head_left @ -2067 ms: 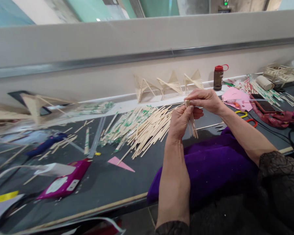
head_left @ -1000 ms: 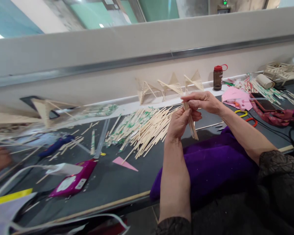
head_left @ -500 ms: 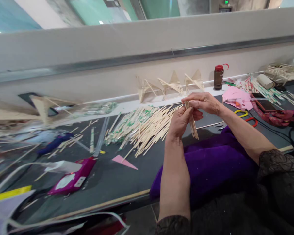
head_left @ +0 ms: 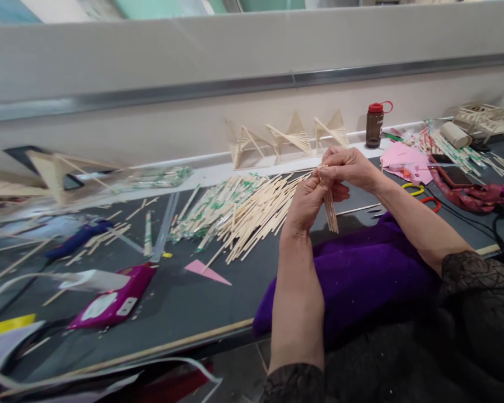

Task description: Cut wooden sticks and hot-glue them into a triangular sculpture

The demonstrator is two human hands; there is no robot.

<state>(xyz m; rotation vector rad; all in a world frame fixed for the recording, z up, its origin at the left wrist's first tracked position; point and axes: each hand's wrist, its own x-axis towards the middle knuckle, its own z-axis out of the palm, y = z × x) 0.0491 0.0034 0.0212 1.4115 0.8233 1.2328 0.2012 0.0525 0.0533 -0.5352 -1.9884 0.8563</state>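
Observation:
A bundle of thin wooden sticks (head_left: pixel 330 212) hangs down from between my two hands, its lower ends fanned slightly. My left hand (head_left: pixel 306 204) is wrapped round the upper part of the bundle. Pressed against it, my right hand (head_left: pixel 346 168) pinches at the top ends, where fingers partly hide the sticks. Beneath them lies a purple cloth (head_left: pixel 369 274) over the table edge. Just left of my hands spreads a pile of loose sticks (head_left: pixel 256 215), beside wrapped sticks with green print (head_left: pixel 218 210).
Stick models (head_left: pixel 292 137) stand along the wall, near a brown bottle with red lid (head_left: pixel 374 126). Scissors with yellow and red handles (head_left: pixel 428 204) lie right of the cloth. A magenta packet (head_left: pixel 117 296), a pink paper triangle (head_left: pixel 205 272) and a blue tool (head_left: pixel 78 239) are at left.
The view has shifted slightly, so the table items appear farther left and higher. My right fingers have closed in over the top of the bundle; both hands still hold it.

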